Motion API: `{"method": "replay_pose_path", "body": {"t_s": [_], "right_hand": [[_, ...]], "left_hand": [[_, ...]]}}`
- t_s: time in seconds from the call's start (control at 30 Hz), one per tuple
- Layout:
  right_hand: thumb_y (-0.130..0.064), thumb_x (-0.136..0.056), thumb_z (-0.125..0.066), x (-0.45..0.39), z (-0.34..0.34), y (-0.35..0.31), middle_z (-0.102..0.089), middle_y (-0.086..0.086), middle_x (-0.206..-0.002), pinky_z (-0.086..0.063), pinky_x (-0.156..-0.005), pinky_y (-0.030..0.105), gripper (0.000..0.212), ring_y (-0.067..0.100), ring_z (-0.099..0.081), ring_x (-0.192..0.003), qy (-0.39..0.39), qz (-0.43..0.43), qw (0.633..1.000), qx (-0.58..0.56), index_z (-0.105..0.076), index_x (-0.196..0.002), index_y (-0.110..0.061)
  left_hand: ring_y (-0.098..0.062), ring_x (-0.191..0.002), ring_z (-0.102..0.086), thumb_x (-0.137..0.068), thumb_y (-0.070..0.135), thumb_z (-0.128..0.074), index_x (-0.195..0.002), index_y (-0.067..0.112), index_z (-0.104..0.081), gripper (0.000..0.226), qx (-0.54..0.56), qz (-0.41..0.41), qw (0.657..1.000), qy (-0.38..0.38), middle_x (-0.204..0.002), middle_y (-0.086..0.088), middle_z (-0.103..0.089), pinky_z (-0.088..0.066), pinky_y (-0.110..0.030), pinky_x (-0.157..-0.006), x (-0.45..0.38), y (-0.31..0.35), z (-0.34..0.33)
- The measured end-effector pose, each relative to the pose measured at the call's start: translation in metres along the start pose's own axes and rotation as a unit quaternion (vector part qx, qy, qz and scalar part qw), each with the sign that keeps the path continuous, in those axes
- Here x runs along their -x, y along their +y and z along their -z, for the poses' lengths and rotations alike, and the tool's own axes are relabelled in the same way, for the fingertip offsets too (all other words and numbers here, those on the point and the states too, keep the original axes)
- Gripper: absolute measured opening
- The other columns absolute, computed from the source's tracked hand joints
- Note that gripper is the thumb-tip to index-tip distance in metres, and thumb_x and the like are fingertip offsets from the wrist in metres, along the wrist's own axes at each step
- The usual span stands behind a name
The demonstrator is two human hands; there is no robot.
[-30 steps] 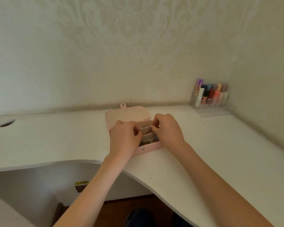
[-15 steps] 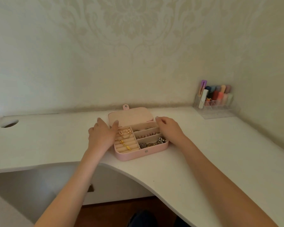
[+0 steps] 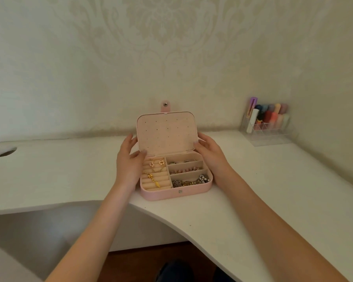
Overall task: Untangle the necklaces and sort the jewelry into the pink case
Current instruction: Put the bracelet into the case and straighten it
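The pink case [image 3: 161,195] stands open on the white desk, its lid [image 3: 166,133] raised nearly upright. My left hand [image 3: 128,165] holds the lid's left edge, thumb in front and fingers behind. My right hand [image 3: 211,157] grips the lid's right edge the same way. Flower earrings [image 3: 156,163] and a gold pendant [image 3: 153,180] lie on the ring rolls at left. The right compartments hold rings [image 3: 180,162], a pink bead chain [image 3: 184,170] and a heap of chains [image 3: 190,182].
A clear organizer [image 3: 267,131] with coloured markers stands at the back right corner by the wall. A cable hole [image 3: 4,152] is at the desk's far left. The desk's front edge [image 3: 171,218] curves inward just before the case.
Both hands left the compartments and moved to the case's sides. The lid, lying flat back half a second ago, is now lifted upright between them.
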State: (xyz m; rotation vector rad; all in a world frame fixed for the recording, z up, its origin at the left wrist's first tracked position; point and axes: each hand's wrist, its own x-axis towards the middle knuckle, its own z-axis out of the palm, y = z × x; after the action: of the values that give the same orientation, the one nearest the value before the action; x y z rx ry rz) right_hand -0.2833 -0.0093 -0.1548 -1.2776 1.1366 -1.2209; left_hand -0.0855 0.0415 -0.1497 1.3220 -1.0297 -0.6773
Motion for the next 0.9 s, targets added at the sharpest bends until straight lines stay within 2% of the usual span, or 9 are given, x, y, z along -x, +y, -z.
{"method": "replay_pose_path", "body": {"t_s": [0.17,0.27,0.33,0.43,0.53,0.67,0.77,0.83,0.9], "right_hand": [[-0.016,-0.087,-0.065,0.004,0.005,-0.003,-0.067,0.001,-0.108,-0.055,-0.082,0.033,0.030,0.019,-0.066,-0.096,0.008,0.071,0.997,-0.023,-0.061,-0.117,-0.021],[-0.006,-0.083,-0.067,0.004,0.006,-0.009,-0.065,-0.009,-0.097,-0.050,-0.076,0.017,0.027,0.005,-0.061,-0.086,0.057,0.162,0.984,0.055,-0.059,-0.105,-0.021],[-0.003,-0.081,-0.066,0.007,0.007,-0.010,-0.062,-0.016,-0.092,-0.047,-0.074,0.013,0.031,-0.003,-0.058,-0.083,0.083,0.200,0.971,0.103,-0.057,-0.098,-0.027],[0.005,-0.080,-0.059,0.009,0.012,-0.006,-0.062,-0.021,-0.089,-0.043,-0.075,0.010,0.038,-0.005,-0.056,-0.082,0.103,0.235,0.951,0.172,-0.057,-0.089,-0.032],[0.014,-0.078,-0.048,0.008,0.020,-0.006,-0.066,-0.017,-0.089,-0.044,-0.078,0.010,0.040,-0.004,-0.059,-0.083,0.085,0.227,0.953,0.181,-0.066,-0.092,-0.018],[0.013,-0.086,-0.044,0.007,0.030,-0.005,-0.071,-0.005,-0.097,-0.041,-0.081,0.004,0.038,0.003,-0.063,-0.093,0.081,0.187,0.958,0.203,-0.074,-0.092,-0.010],[0.004,-0.090,-0.045,0.008,0.029,-0.010,-0.070,-0.005,-0.104,-0.046,-0.090,0.015,0.034,0.007,-0.063,-0.101,0.069,0.150,0.972,0.167,-0.073,-0.101,-0.012],[-0.005,-0.094,-0.046,0.013,0.026,-0.013,-0.063,-0.008,-0.118,-0.041,-0.091,0.010,0.032,0.004,-0.056,-0.109,0.016,0.123,0.979,0.160,-0.065,-0.118,-0.015],[-0.019,-0.098,-0.045,0.017,0.022,-0.010,-0.048,-0.012,-0.136,-0.030,-0.095,0.008,0.034,-0.001,-0.043,-0.123,-0.038,0.106,0.977,0.184,-0.055,-0.130,-0.021]], "left_hand": [[-0.004,-0.100,-0.063,-0.081,-0.008,-0.060,-0.124,0.019,-0.056,0.051,0.019,-0.058,0.998,0.021,-0.115,0.012,-0.061,-0.051,-0.025,-0.089,0.003,0.000,0.001],[-0.001,-0.096,-0.062,-0.080,-0.008,-0.059,-0.119,0.016,-0.060,0.046,-0.003,-0.103,0.994,0.047,-0.108,0.007,-0.064,-0.048,-0.010,-0.080,0.006,0.003,-0.003],[0.003,-0.092,-0.062,-0.082,-0.006,-0.058,-0.113,0.012,-0.065,0.037,-0.009,-0.121,0.991,0.060,-0.104,0.003,-0.067,-0.046,-0.005,-0.077,0.007,0.002,-0.004],[-0.003,-0.100,-0.061,-0.086,-0.005,-0.056,-0.113,0.010,-0.068,0.033,-0.035,-0.145,0.987,0.055,-0.111,0.003,-0.066,-0.043,-0.004,-0.084,0.008,0.000,-0.004],[-0.008,-0.109,-0.058,-0.088,-0.010,-0.047,-0.116,0.008,-0.066,0.038,-0.074,-0.149,0.985,0.049,-0.116,0.002,-0.063,-0.038,-0.001,-0.089,0.006,-0.007,-0.002],[-0.014,-0.115,-0.057,-0.089,-0.011,-0.041,-0.106,0.014,-0.070,0.042,-0.063,-0.123,0.990,0.024,-0.120,-0.005,-0.064,-0.040,-0.017,-0.101,0.006,-0.007,0.000],[-0.013,-0.127,-0.047,-0.094,0.017,-0.049,-0.129,0.018,-0.054,0.036,0.032,-0.015,0.997,-0.071,-0.136,0.000,-0.053,-0.033,-0.032,-0.111,0.006,0.001,-0.001],[-0.011,-0.133,-0.037,-0.079,0.053,-0.055,-0.145,0.020,-0.031,0.077,0.011,0.028,0.985,-0.170,-0.147,0.005,-0.036,-0.026,-0.034,-0.115,0.006,0.004,0.000],[-0.007,-0.130,-0.034,-0.052,0.065,-0.064,-0.148,0.027,-0.018,0.113,-0.073,0.022,0.971,-0.228,-0.144,0.012,-0.030,-0.029,-0.027,-0.108,0.008,0.003,-0.001]]}}
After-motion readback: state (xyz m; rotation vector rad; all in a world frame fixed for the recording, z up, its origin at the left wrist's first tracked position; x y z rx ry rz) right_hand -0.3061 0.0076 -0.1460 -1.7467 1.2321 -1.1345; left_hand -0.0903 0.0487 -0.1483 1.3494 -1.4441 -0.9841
